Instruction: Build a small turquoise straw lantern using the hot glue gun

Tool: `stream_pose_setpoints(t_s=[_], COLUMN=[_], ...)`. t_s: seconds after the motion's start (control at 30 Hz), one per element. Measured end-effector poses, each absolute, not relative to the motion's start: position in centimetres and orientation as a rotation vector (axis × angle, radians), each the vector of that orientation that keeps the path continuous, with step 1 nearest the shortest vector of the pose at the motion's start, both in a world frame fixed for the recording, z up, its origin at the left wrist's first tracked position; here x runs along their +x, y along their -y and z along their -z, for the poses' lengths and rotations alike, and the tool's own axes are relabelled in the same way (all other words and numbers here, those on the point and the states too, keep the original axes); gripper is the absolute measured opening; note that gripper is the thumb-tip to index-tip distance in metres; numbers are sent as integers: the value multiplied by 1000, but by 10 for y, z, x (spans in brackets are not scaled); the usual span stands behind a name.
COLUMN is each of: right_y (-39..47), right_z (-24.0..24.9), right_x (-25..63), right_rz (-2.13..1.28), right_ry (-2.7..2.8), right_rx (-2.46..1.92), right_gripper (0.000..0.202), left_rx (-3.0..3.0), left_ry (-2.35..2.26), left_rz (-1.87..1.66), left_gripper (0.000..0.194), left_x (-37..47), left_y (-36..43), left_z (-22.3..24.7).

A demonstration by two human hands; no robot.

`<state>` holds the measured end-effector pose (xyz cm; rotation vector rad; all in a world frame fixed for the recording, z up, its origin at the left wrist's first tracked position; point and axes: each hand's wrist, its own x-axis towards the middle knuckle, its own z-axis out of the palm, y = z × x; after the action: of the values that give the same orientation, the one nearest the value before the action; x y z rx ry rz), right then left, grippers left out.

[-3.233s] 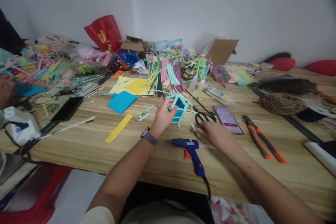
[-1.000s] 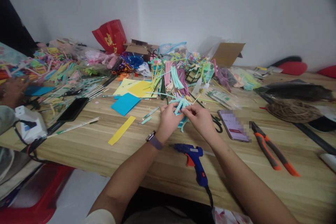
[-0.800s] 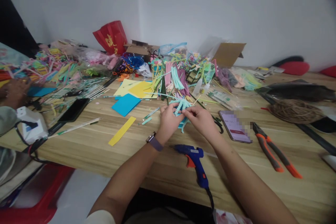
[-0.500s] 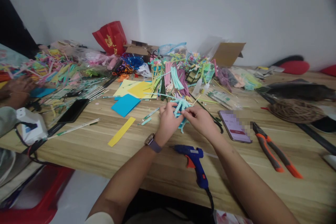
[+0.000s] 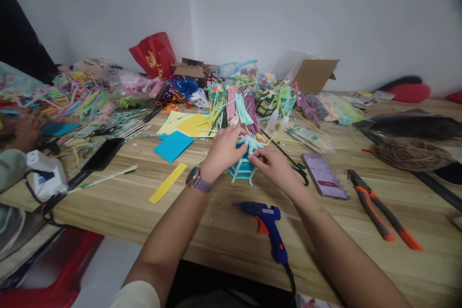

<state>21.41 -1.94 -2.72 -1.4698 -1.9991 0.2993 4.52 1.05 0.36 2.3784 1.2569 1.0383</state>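
Observation:
A small turquoise and blue frame-like craft (image 5: pixel 244 169) of fuzzy stems stands on the wooden table, with pale blue strips across its top. My left hand (image 5: pixel 225 150) curves over its upper left side, thumb and fingers closed round the top edge. On the right side my right hand (image 5: pixel 269 162) pinches the end of a pale strip between thumb and forefinger. Both hands partly cover the craft. Nearer to me lies a blue glue gun (image 5: pixel 269 224) with an orange trigger, its tip to the left.
Pliers (image 5: pixel 384 209) and a phone (image 5: pixel 323 176) lie to the right. Blue paper (image 5: pixel 173 146) and a yellow strip (image 5: pixel 168 183) lie left. Bundled stems (image 5: pixel 243 106) stand behind. Another person's hand (image 5: pixel 27 127) is at far left, near a white power socket (image 5: pixel 45 175).
My left hand has shifted left and up over the craft, its wrist turned, so more of the turquoise frame shows below. My right hand has barely moved.

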Motion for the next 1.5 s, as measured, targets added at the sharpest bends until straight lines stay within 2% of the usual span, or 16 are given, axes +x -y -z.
stream_pose_setpoints(t_s=[0.13, 0.3, 0.57, 0.73, 1.03, 1.5], right_y=[18, 18, 16, 16, 16, 15], right_z=[29, 29, 29, 29, 29, 28], right_x=[215, 215, 215, 214, 213, 213], right_rz=[-283, -286, -305, -322, -322, -330], right_ry=[2012, 2035, 2059, 2045, 2021, 2012], right_rx=[-1433, -1450, -1476, -1474, -1492, -1497], right_gripper=[26, 26, 23, 24, 25, 24], left_rx=[2453, 2084, 1797, 1859, 1963, 1648], left_ry=[-1163, -900, -744, -823, -909, -894], left_rz=[-727, -688, -726, -762, -804, -819], left_gripper=[37, 45, 38, 26, 19, 19], left_x=[45, 48, 48, 49, 52, 55], left_y=[-33, -59, -66, -60, -59, -61], left_z=[-7, 2, 7, 0, -1, 0])
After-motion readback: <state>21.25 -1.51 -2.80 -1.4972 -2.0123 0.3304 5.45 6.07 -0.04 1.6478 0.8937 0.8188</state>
